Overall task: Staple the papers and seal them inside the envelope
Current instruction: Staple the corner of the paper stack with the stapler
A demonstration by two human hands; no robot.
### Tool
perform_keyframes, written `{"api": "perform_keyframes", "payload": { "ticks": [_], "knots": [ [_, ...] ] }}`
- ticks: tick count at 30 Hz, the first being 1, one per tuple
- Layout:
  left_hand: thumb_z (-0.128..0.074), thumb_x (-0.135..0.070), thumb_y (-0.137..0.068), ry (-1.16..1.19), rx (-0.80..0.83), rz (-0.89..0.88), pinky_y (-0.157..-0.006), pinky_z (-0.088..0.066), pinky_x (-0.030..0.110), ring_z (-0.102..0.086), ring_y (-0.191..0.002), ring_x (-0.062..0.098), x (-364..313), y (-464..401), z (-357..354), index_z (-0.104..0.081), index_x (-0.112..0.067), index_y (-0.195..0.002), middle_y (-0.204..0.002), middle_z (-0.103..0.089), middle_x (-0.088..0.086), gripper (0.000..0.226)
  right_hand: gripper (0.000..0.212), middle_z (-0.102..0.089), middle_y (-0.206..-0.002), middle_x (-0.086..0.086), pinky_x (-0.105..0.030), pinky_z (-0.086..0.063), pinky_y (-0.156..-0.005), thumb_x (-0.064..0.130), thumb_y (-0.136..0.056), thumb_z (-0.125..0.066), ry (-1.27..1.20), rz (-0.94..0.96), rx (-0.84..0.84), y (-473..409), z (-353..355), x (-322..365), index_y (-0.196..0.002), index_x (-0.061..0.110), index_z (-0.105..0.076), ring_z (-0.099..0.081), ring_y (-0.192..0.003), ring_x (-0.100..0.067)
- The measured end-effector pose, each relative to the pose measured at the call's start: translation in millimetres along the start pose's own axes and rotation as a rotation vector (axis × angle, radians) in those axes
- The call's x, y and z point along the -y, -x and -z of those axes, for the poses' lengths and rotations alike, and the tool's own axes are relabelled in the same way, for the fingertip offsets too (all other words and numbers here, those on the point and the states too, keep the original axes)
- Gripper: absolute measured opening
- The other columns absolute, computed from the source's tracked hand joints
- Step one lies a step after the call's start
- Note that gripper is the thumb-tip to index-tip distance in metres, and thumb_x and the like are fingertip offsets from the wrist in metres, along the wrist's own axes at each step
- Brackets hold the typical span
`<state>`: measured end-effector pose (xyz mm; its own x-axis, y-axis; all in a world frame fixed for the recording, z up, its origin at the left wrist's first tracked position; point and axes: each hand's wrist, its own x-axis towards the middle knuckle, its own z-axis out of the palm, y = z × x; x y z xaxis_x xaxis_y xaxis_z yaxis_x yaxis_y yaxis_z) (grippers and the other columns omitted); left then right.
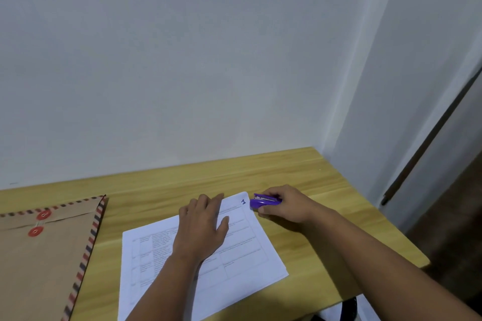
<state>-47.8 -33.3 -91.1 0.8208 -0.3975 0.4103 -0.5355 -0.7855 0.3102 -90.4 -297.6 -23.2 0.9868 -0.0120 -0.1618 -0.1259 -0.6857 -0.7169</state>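
A stack of white printed papers [242, 250] lies on the wooden table [326, 182], with a handwritten "1" at its far right corner. My left hand [202, 224] rests flat on the papers, fingers spread. At that far right corner my right hand [289, 206] grips a small purple stapler [263, 202], whose mouth points at the paper's edge. A brown envelope [44, 260] with a red-and-blue striped border and two red string-tie discs lies at the left, apart from the papers.
A white wall runs right behind the table. The table's right edge [407, 240] drops off close to my right forearm. A dark floor and a door frame [427, 138] stand at the far right.
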Motion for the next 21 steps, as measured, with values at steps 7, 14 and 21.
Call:
{"api": "perform_keyframes", "payload": {
  "ticks": [7,14,21],
  "knots": [
    [-0.063,-0.043,-0.087,0.019,0.009,0.003,-0.086,-0.042,0.042,-0.052,-0.093,0.021,-3,0,3,-0.054,-0.033,-0.129,-0.101,-0.051,-0.009,0.045,0.030,-0.079,-0.109,-0.010,-0.029,-0.058,-0.086,0.019,-0.078,-0.090,-0.179,-0.076,0.140,0,7,2,-0.106,0.016,-0.081,-0.075,-0.094,-0.016],
    [-0.059,-0.046,-0.087,0.006,0.007,-0.024,-0.088,-0.042,0.042,-0.052,-0.093,0.020,-4,-1,4,-0.053,-0.035,-0.128,-0.100,-0.049,-0.011,0.043,0.029,-0.080,-0.100,0.003,-0.018,-0.053,-0.075,0.020,-0.078,-0.090,-0.185,-0.048,0.176,-10,4,19,-0.105,0.018,-0.080,-0.073,-0.088,-0.007],
    [-0.061,-0.046,-0.088,0.019,0.011,-0.019,-0.089,-0.043,0.042,-0.052,-0.093,0.019,-4,0,4,-0.052,-0.035,-0.129,-0.101,-0.049,-0.011,0.044,0.011,-0.074,-0.084,0.001,-0.021,-0.050,-0.074,0.013,-0.082,-0.087,-0.244,-0.019,0.174,-16,-1,22,-0.088,0.016,-0.079,-0.068,-0.076,-0.008]
  ]
}}
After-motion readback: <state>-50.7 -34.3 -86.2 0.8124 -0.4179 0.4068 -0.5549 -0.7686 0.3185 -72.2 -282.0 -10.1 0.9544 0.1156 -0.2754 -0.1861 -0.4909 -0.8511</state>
